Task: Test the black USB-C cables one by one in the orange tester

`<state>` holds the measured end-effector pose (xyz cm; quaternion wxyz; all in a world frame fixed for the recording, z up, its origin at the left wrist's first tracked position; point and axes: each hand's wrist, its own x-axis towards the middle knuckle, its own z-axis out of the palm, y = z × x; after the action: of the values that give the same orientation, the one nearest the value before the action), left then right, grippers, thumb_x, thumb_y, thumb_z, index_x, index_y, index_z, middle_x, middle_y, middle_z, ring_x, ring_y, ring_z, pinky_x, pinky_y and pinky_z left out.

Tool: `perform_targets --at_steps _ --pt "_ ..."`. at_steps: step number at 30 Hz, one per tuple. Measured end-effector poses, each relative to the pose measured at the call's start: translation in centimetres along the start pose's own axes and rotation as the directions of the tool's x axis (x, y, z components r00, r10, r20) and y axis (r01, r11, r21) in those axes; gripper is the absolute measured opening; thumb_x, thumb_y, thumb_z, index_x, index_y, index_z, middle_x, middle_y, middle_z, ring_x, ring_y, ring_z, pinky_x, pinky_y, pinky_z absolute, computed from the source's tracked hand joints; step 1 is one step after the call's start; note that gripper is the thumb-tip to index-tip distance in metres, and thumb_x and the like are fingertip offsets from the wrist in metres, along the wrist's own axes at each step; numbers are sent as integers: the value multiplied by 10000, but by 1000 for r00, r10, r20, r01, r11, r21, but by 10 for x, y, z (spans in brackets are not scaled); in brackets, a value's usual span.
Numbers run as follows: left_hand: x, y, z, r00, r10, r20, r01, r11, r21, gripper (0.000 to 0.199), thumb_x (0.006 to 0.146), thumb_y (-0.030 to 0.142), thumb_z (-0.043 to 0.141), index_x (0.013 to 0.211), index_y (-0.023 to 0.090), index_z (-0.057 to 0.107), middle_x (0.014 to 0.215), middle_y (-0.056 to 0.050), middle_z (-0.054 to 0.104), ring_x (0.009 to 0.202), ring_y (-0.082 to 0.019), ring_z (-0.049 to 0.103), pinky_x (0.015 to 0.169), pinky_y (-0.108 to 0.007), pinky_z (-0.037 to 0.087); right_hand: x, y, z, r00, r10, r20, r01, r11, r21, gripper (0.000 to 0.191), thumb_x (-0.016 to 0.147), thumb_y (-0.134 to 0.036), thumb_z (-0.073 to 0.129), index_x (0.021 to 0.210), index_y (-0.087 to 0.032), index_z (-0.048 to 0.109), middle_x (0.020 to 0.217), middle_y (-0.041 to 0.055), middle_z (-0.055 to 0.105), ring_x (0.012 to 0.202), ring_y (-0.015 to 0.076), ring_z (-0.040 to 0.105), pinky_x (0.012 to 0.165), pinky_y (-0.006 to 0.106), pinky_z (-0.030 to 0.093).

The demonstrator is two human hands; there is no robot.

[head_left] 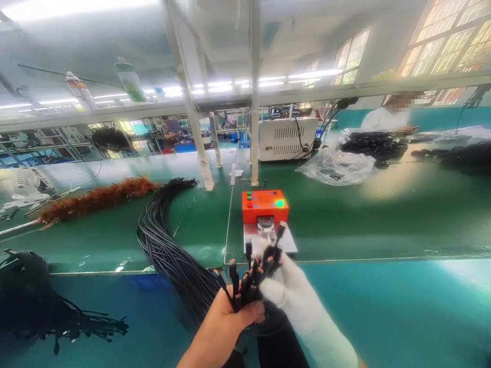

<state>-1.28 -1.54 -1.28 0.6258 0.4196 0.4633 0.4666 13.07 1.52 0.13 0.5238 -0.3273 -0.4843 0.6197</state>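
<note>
between left hand [238,317] and gloved right hand [291,289]: black cable connectors [251,278].

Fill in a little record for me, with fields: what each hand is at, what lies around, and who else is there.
Left hand: bare, gripping a bunch of black cable connectors with orange tips
Right hand: white-gloved, at the same bunch; exact grip unclear
Ahead: orange box with buttons, green light lit
Left on green worktop: thick bundle of long black cables, reddish-brown fluffy duster
Right on worktop: crumpled clear plastic bag
Other people: person in white top, far right
</note>
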Motion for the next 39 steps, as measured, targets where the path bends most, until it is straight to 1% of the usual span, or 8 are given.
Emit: perform_targets --at_steps 4,7,12,18,25,30,33,39 --pt "-4 1 1 997 -14 73 11 999 40 157 717 277 734 785 142 692 623 -3 644 617 -153 563 659 -298 433 2 -15 4 958 -192 -211 231 956 181 696 753 -481 650 1375 -317 385 1371 79 487 1189 303 510 978 490 420" --pt "-5 0 3 993 16 118 -15 1000 -6 164 733 281 721 801 139 676 719 -37 681 656 -177 602 693 -332 452 -1 -27 14 945 -211 -250 249 960 131 527 797 -471 603 1273 -261 518 1274 100 570 1108 297 572 949 484 445" --pt "-11 0 4 981 95 171 -97 995 3 120 789 264 666 839 155 664 764 -37 690 732 -193 622 778 -348 436 -11 -27 33 928 -145 -342 201 971 133 226 834 -322 538 967 -196 670 1118 82 672 1024 264 618 901 404 476" --pt "-15 7 3 973 79 218 -98 992 78 116 813 253 630 780 142 643 703 -23 664 576 -136 569 651 -296 434 -8 -40 26 953 91 -289 6 949 316 334 826 -414 502 1031 -211 669 1109 95 683 965 280 654 762 395 553" --pt "-10 6 3 992 96 87 -102 992 71 141 777 282 665 838 155 654 686 -21 687 659 -182 615 709 -321 457 -8 -38 19 964 120 -238 -40 948 317 332 823 -370 538 981 -135 712 1029 122 714 912 277 671 738 350 549" --pt "-1 6 -1 987 145 65 -155 972 176 234 798 286 638 602 157 634 537 -14 628 603 -169 549 668 -291 406 -6 -27 19 929 145 -339 49 864 502 408 747 -495 626 1005 -190 704 1099 89 693 1040 268 626 879 376 504" --pt "2 4 -1 986 166 -6 -163 974 160 254 817 329 611 630 158 634 542 -12 626 596 -169 553 669 -293 416 -7 -13 18 923 46 -382 97 933 347 461 718 -523 653 1054 -208 679 1106 84 685 1030 265 622 862 383 504" --pt "4 -6 7 968 120 -219 -117 993 26 213 771 349 681 864 157 680 749 -28 707 688 -190 625 699 -314 491 -14 13 23 938 3 -346 -28 997 -69 227 731 -365 691 816 -154 692 701 50 695 726 213 644 656 295 512"
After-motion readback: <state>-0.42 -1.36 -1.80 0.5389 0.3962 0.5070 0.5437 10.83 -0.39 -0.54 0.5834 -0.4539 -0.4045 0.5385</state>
